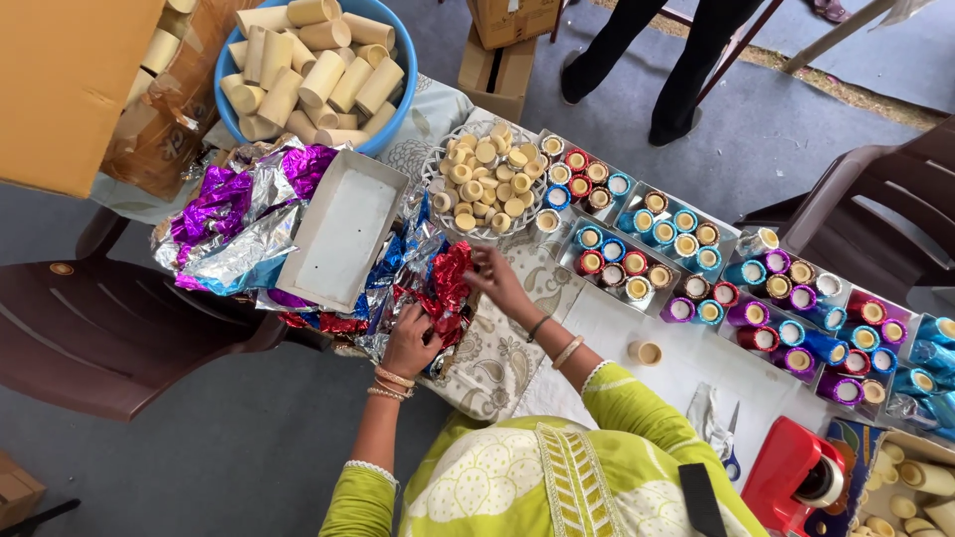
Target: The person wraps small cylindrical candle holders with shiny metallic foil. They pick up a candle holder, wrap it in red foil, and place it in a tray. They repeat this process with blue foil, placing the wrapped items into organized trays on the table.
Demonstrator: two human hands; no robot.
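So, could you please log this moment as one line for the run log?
left hand: pressing on foil sheets | right hand: pinching red foil | nearby: plate of short tubes, white tray

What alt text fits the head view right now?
Both hands, left hand and right hand, handle red foil sheets on a table crowded with foil-wrapped tubes, a basket of small caps and a blue tub of plain tubes.
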